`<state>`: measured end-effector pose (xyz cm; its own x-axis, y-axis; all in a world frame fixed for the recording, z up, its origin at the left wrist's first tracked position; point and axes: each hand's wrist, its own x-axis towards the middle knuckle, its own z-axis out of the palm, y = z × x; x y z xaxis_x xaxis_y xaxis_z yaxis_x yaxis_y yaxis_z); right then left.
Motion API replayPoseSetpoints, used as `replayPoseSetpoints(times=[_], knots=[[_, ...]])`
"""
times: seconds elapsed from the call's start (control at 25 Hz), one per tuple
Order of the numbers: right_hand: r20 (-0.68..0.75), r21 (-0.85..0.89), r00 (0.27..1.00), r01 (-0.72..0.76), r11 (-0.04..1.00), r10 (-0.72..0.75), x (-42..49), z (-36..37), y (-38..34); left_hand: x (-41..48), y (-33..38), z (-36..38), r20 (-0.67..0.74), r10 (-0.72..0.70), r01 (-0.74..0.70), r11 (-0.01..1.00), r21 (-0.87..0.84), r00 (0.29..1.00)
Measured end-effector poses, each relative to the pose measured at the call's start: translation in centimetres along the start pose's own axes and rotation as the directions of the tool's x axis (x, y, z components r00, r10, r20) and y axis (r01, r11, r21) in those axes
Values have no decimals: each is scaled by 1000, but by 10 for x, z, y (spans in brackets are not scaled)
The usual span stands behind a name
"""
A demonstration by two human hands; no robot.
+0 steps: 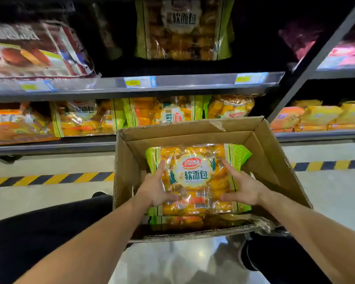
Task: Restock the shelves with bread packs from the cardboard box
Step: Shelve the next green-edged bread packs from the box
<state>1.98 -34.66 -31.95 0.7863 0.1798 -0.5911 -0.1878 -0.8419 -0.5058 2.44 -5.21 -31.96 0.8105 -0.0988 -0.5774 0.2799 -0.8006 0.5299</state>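
Left hand (154, 191) and right hand (244, 189) each grip one side of the pack (195, 175), inside the open box (264, 152).

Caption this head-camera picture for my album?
Left hand and right hand hold a bread pack in the cardboard box in front of stocked shelves.

My feed is bright low down: the floor (182, 261) carries a pale sheen and the film of the bread pack (195, 177) throws small glints. Above the upper shelf (193, 80) the recess sinks to black. The packs (35, 50) at top left are smeared, and the upright (316, 64) leans with lens distortion.
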Motion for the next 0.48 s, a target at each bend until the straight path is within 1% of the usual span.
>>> replayPoseSetpoints(times=[0.12, 0.2, 0.32, 0.48], knots=[[-174, -26, 982, 69, 997, -72, -32, -14, -25, -27, 10, -20, -140, 73, -70, 997, 23, 987], [-289, -74, 948, 115, 991, -132, -54, -25, -44, -44, 17, -35, -220, 136, -124, 990, 65, 966], [-466, -147, 866, 127, 981, -182, -75, -42, -70, -63, 31, -56, -329, 232, -187, 969, 163, 915], [-604, -173, 769, 130, 976, -209, -85, -66, -96, -72, 49, -89, -465, 326, -238, 941, 240, 823]])
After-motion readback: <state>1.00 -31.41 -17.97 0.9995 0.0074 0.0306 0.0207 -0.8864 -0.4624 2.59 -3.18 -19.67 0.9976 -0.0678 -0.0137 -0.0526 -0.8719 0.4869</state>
